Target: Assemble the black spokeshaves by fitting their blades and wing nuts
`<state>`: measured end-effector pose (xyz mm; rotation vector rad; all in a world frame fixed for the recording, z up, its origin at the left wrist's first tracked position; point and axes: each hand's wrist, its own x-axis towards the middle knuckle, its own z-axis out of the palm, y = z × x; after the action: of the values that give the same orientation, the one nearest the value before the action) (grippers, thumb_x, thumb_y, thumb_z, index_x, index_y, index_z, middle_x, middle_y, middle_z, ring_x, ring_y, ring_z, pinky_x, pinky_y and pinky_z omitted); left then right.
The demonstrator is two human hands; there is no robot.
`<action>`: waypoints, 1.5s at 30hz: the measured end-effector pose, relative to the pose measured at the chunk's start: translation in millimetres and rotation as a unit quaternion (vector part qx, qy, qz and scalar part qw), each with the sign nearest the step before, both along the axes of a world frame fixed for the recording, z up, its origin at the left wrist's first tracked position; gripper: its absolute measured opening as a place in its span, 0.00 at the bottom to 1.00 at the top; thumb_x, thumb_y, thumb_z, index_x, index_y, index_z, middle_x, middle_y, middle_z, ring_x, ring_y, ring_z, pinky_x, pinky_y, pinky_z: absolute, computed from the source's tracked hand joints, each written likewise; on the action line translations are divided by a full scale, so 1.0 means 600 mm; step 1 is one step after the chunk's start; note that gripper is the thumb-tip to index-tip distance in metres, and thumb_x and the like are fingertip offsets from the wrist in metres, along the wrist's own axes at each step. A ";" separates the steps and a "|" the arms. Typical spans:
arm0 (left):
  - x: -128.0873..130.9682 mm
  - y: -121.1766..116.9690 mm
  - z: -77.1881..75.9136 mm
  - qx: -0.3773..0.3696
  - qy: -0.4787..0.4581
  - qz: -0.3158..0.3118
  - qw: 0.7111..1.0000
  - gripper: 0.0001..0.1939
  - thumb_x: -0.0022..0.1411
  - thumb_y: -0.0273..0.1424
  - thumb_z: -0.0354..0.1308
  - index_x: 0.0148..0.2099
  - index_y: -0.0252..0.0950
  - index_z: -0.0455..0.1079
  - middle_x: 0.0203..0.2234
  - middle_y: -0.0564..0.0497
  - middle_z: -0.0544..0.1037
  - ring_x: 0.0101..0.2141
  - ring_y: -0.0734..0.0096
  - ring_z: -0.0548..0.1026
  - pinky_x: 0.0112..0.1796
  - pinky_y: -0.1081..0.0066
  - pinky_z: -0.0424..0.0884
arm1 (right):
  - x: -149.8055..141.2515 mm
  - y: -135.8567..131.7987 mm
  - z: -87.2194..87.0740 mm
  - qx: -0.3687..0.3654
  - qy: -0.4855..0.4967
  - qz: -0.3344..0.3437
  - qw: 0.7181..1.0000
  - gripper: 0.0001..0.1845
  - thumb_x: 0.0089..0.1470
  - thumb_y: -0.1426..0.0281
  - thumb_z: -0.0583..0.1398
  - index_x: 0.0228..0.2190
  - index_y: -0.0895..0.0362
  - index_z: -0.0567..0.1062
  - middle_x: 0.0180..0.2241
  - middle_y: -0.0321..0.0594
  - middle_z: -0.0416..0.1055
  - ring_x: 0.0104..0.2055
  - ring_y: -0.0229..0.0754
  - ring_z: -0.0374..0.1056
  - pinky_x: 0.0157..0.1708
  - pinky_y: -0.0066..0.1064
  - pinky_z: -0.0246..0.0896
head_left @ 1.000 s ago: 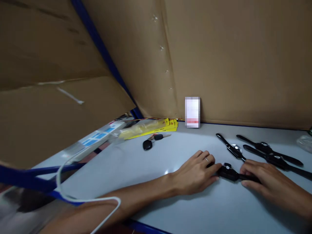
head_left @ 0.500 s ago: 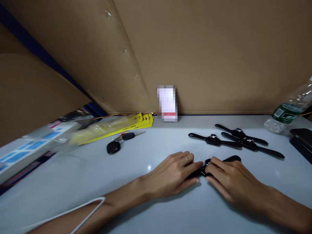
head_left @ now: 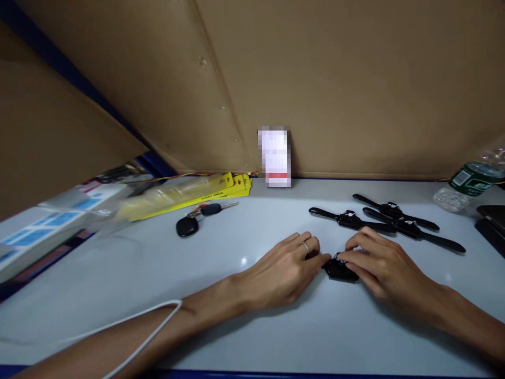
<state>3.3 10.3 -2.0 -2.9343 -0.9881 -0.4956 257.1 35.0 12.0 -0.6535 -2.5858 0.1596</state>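
A glossy black spokeshave [head_left: 342, 270] lies on the table in front of me, its flat middle body facing me. My left hand [head_left: 294, 266], with a ring on one finger, is closed around its left handle, which is mostly hidden. My right hand [head_left: 381, 263] has its thumb and fingertips pinched at the metal part on the middle of the same spokeshave and covers its right handle. Behind my right hand lie three more spokeshaves: one on the left [head_left: 349, 219], one at the back [head_left: 394, 209], and one on the right [head_left: 414, 229].
A phone [head_left: 276, 158] leans against the cardboard wall [head_left: 355, 79]. Car keys [head_left: 187, 226] lie left of centre, near yellow-carded plastic packaging [head_left: 189, 197] and a white-and-blue box [head_left: 47, 226]. A water bottle [head_left: 469, 181] and a dark object [head_left: 493, 226] are at right. A white cord crosses my left forearm.
The spokeshave in my hands has turned so its flat body shows more. My right fingers have shifted higher on its middle. The view has tilted down slightly.
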 end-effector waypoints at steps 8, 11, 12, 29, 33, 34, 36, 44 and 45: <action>0.000 0.002 0.006 0.016 0.026 -0.026 0.999 0.15 0.76 0.29 0.45 0.56 0.31 0.70 0.35 0.47 0.71 0.33 0.65 0.68 0.34 0.65 0.69 | -0.006 -0.009 -0.002 0.003 -0.026 0.018 0.999 0.19 0.57 0.87 0.52 0.43 0.62 0.78 0.45 0.50 0.72 0.45 0.49 0.64 0.42 0.42 0.68; 0.002 0.002 0.004 0.037 0.025 -0.032 0.998 0.15 0.76 0.28 0.44 0.55 0.29 0.70 0.35 0.46 0.71 0.33 0.66 0.68 0.33 0.66 0.69 | -0.008 -0.007 -0.003 0.006 -0.030 0.029 0.999 0.21 0.56 0.88 0.51 0.43 0.63 0.77 0.46 0.51 0.73 0.46 0.49 0.64 0.44 0.42 0.68; 0.003 0.001 0.003 0.042 0.022 -0.033 0.998 0.15 0.76 0.28 0.44 0.55 0.29 0.70 0.35 0.46 0.72 0.33 0.65 0.68 0.33 0.66 0.69 | -0.008 -0.005 -0.003 0.012 -0.029 0.030 0.999 0.21 0.56 0.88 0.50 0.42 0.63 0.77 0.46 0.52 0.73 0.47 0.49 0.64 0.44 0.43 0.68; 0.003 -0.002 0.003 0.035 0.023 -0.038 0.998 0.13 0.75 0.28 0.48 0.55 0.31 0.71 0.36 0.46 0.72 0.34 0.65 0.69 0.35 0.65 0.70 | 0.001 0.002 0.011 -0.017 0.071 0.033 0.997 0.14 0.62 0.80 0.55 0.43 0.59 0.78 0.36 0.44 0.74 0.40 0.45 0.65 0.40 0.39 0.63; 0.005 -0.003 0.005 0.034 0.035 -0.032 0.998 0.14 0.76 0.29 0.46 0.55 0.32 0.70 0.36 0.47 0.72 0.34 0.65 0.69 0.35 0.66 0.70 | -0.009 -0.012 0.003 0.009 0.020 0.008 1.000 0.10 0.65 0.76 0.56 0.37 0.61 0.79 0.31 0.43 0.72 0.35 0.44 0.61 0.36 0.37 0.58; 0.006 -0.004 0.005 0.034 0.038 -0.031 0.998 0.14 0.76 0.30 0.46 0.54 0.32 0.70 0.35 0.47 0.72 0.34 0.65 0.69 0.35 0.66 0.69 | -0.012 -0.016 0.001 0.009 0.011 0.015 1.000 0.12 0.65 0.78 0.55 0.38 0.61 0.79 0.32 0.44 0.72 0.36 0.44 0.61 0.36 0.37 0.58; 0.006 -0.004 0.005 0.034 0.039 -0.028 0.998 0.14 0.76 0.29 0.45 0.52 0.32 0.71 0.35 0.47 0.72 0.34 0.65 0.68 0.35 0.66 0.68 | -0.017 -0.024 0.001 0.007 0.012 0.046 0.999 0.15 0.63 0.83 0.53 0.38 0.62 0.79 0.32 0.44 0.73 0.38 0.45 0.61 0.38 0.36 0.58; 0.006 -0.004 0.006 0.027 0.022 -0.033 0.999 0.15 0.77 0.29 0.44 0.54 0.32 0.70 0.36 0.46 0.73 0.35 0.65 0.69 0.35 0.65 0.68 | -0.014 -0.029 0.012 0.074 0.008 0.007 0.997 0.13 0.63 0.81 0.55 0.33 0.59 0.77 0.27 0.41 0.72 0.37 0.45 0.59 0.39 0.39 0.52; 0.006 -0.004 0.007 0.024 0.017 -0.032 0.999 0.15 0.77 0.29 0.43 0.53 0.32 0.71 0.35 0.47 0.72 0.34 0.65 0.68 0.35 0.65 0.68 | -0.015 -0.028 0.012 0.069 -0.001 0.004 0.998 0.12 0.63 0.81 0.55 0.34 0.59 0.77 0.29 0.42 0.73 0.38 0.46 0.60 0.39 0.39 0.52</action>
<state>7.1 7.8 2.0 -2.9288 -0.8670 -0.4632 248.2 18.4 19.2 -0.5942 -2.5745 -0.0180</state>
